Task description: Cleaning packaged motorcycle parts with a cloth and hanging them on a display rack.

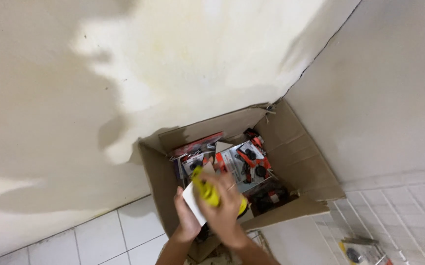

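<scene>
Over open cardboard box (300, 152) in the wall corner: right hand (225, 208) grips yellow object (206, 189), left hand (187, 216) holds white card (193, 201). Blister packs (244, 164) fill box; flaps splayed.

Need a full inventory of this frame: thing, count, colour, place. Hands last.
cardboard box: one, brown, open, in the corner where the two walls meet, on the floor
blister-packed items: several, exact count unclear, red, black and grey, piled inside the box
loose packaged item: one, clear pack with a dark round part, on the tiles at lower right
yellow object: one, yellow, blurred, held over the box
white card: one, white, flat, held over the box
walls: two, cream, stained, behind the box
floor tiles: many, white, under and around the box
left hand: one, gripping the white card
right hand: one, closed round the yellow object
</scene>
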